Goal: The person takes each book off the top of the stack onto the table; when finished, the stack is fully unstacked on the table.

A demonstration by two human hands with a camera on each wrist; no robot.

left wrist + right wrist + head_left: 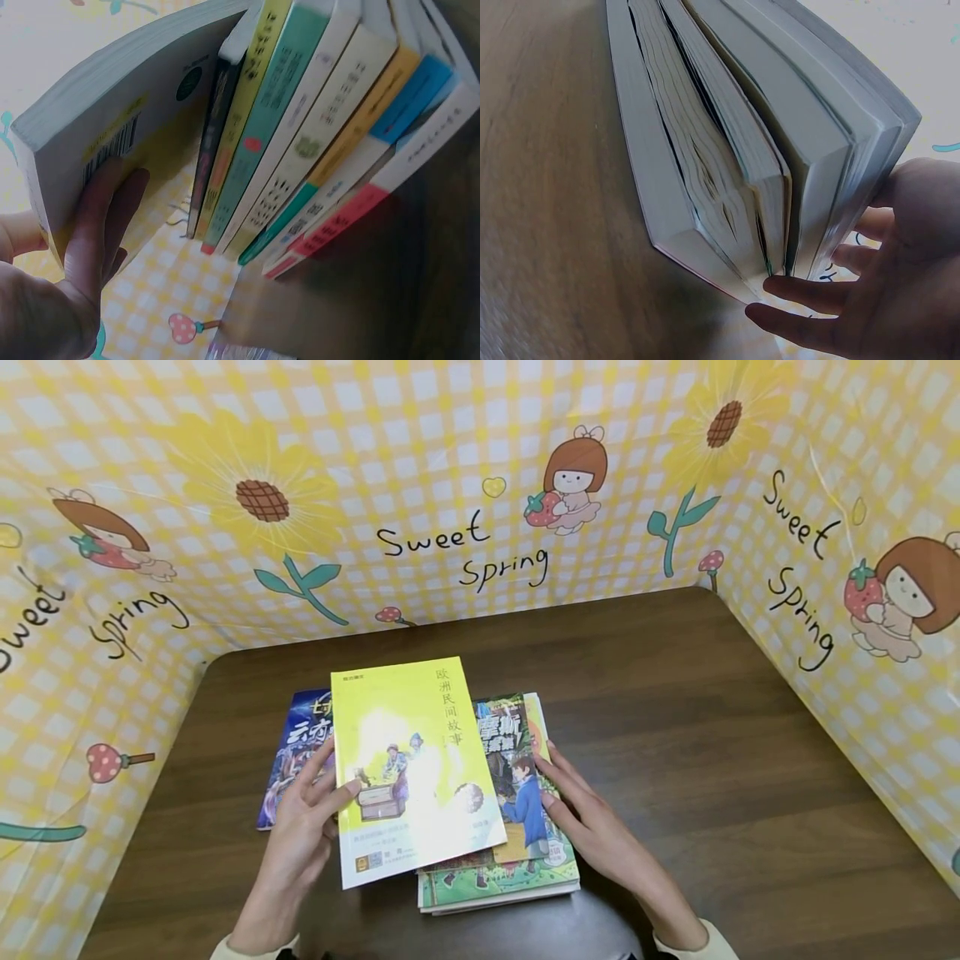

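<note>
My left hand [300, 835] grips a yellow paperback book [397, 710] by its left edge, thumb on the front cover and fingers beneath. In the left wrist view its back cover with a barcode [112, 146] faces the fingers, tilted apart from the stack of books [300, 127]. That stack's top book [528, 802] has a figure in blue on its cover and is partly hidden by the yellow book. My right hand [600, 835] rests along the stack's right side; its fingertips [780, 286] touch the page edges. A blue-purple book [281, 785] lies flat behind the left hand.
The dark wooden table [675, 710] carries all the books. A yellow checked cloth [450, 468] with flowers and cartoon figures rises at the back and both sides. Several books of differing thickness make up the stack.
</note>
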